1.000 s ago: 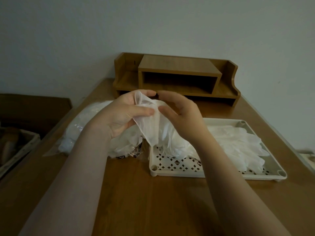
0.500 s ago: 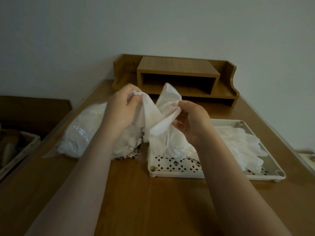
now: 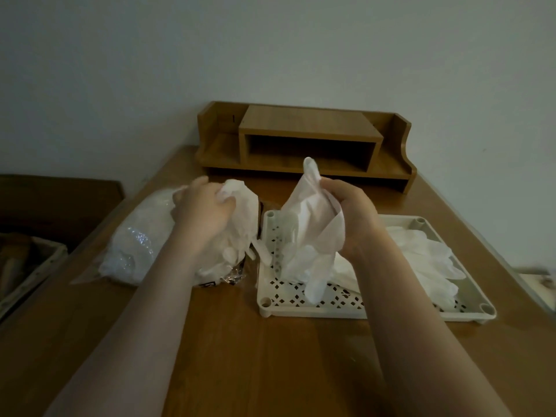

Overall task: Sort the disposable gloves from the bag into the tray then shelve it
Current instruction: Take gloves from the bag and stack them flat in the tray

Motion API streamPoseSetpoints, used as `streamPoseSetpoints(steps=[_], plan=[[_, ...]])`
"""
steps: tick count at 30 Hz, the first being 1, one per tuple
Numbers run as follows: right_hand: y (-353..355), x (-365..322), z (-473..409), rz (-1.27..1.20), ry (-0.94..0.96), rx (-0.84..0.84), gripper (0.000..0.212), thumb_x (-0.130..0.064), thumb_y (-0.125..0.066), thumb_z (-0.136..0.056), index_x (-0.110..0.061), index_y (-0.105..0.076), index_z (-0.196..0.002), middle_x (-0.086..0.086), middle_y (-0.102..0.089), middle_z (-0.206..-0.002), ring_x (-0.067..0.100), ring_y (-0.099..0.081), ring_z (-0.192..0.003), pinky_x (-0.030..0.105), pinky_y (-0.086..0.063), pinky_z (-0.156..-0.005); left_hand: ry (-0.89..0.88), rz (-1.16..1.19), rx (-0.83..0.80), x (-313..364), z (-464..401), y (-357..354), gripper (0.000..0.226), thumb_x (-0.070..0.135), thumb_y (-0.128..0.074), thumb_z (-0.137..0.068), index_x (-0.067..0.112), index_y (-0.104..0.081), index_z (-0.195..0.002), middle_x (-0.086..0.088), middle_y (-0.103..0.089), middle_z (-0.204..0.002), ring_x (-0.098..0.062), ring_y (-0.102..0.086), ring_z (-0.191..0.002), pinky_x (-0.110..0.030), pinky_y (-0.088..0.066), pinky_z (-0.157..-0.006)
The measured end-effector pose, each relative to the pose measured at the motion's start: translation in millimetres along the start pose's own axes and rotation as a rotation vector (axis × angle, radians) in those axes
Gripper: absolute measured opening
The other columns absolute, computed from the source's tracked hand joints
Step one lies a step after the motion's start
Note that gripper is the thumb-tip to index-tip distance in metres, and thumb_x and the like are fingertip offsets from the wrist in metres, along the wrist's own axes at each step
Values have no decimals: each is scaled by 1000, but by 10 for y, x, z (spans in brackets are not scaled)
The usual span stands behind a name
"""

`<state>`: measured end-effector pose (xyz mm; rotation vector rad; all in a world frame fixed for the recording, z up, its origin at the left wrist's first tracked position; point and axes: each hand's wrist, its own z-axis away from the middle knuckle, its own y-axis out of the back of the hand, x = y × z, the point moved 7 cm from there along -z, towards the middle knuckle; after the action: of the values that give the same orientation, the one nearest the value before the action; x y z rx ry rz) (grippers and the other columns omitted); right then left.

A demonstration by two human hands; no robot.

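Note:
A clear plastic bag point(image 3: 135, 242) full of white disposable gloves lies on the wooden table, left of a cream perforated tray point(image 3: 301, 308). My left hand point(image 3: 204, 215) grips a bunch of gloves point(image 3: 240, 200) at the bag's mouth. My right hand point(image 3: 352, 212) holds one white glove point(image 3: 310, 224) up over the tray's left part, its fingers hanging down into the tray. A pile of gloves point(image 3: 427, 257) lies in the tray's right half.
A wooden desk shelf point(image 3: 304, 139) with an open cubby stands against the wall behind the tray. A wooden crate point(image 3: 27, 266) sits lower at the far left, beyond the table edge. Bare table surface point(image 3: 270, 356) stretches in front.
My hands have drawn apart. The right one carried a single glove to the right over the tray; the left one dropped back to the bag with the rest of the bunch.

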<state>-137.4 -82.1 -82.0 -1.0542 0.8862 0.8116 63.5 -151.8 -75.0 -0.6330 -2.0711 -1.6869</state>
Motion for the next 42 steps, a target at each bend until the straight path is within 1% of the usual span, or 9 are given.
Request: streamPoseSetpoints(steps=[3,6,8,11,15,22,28,35,42], plan=[[-126,-61,13,251,105,-227,21,-30,-66,-83,-12,-67,-94,3,-67,-79,22,-65,-78,38,-54,-78,-187,178,110,361,161,150,47,36,-46,-97,23,-40,-141,4,-23,-154,-15,-14,-142,-38,-19,-112],[-324,-87,169,373,114,-523,19,-18,-69,-77,-7,-65,-93,8,-65,-81,22,-61,-71,30,-51,-68,-335,700,-187,717,382,116,63,53,-46,-85,28,-37,-141,13,-40,-145,4,-36,-127,-16,-33,-101],[-352,-129,234,389,128,-577,19,-8,-61,-76,-4,-64,-94,13,-64,-84,23,-61,-71,29,-51,-65,-353,729,-342,807,487,36,68,58,-56,-70,30,-47,-132,12,-57,-127,-2,-54,-114,-23,-46,-94],[-259,-241,282,490,194,-470,12,0,-51,-82,-3,-62,-87,11,-61,-76,19,-58,-64,25,-48,-57,-340,680,-315,800,512,1,41,51,-64,-68,25,-64,-99,3,-68,-98,-14,-65,-93,-35,-54,-84],[-19,-419,350,794,272,-311,23,1,-45,-87,-9,-62,-74,4,-59,-69,12,-56,-61,23,-47,-60,-298,800,-330,864,554,-29,6,25,-67,-82,21,-64,-83,8,-66,-75,-7,-64,-72,-23,-50,-64],[651,-840,456,787,337,-87,19,-21,-51,-96,-15,-69,-93,-4,-72,-80,9,-68,-71,21,-53,-66,-224,1092,-571,1152,631,-165,19,23,-68,-66,17,-61,-83,6,-67,-74,-9,-65,-71,-20,-53,-63],[1017,-1032,187,1080,451,126,24,-30,-54,-94,-14,-63,-78,0,-56,-68,14,-51,-60,21,-41,-58,-134,640,-447,1201,297,-413,12,26,-71,-81,19,-66,-91,-1,-71,-92,-19,-66,-91,-40,-52,-89],[1088,-1241,-33,1400,720,328,16,-22,-45,-97,-16,-53,-109,2,-55,-95,18,-49,-78,27,-43,-66,-371,394,-222,1610,190,-350,5,23,-58,-92,19,-55,-94,3,-67,-82,1,-61,-65,-17,-44,-59],[1092,-720,88,1770,745,-115,33,-14,-46,-97,-24,-54,-127,0,-60,-123,22,-58,-108,34,-49,-90,-545,23,-413,1332,462,-701,26,20,-54,-93,35,-42,-75,-4,-63,-112,-24,-61,-103,-47,-53,-84]])
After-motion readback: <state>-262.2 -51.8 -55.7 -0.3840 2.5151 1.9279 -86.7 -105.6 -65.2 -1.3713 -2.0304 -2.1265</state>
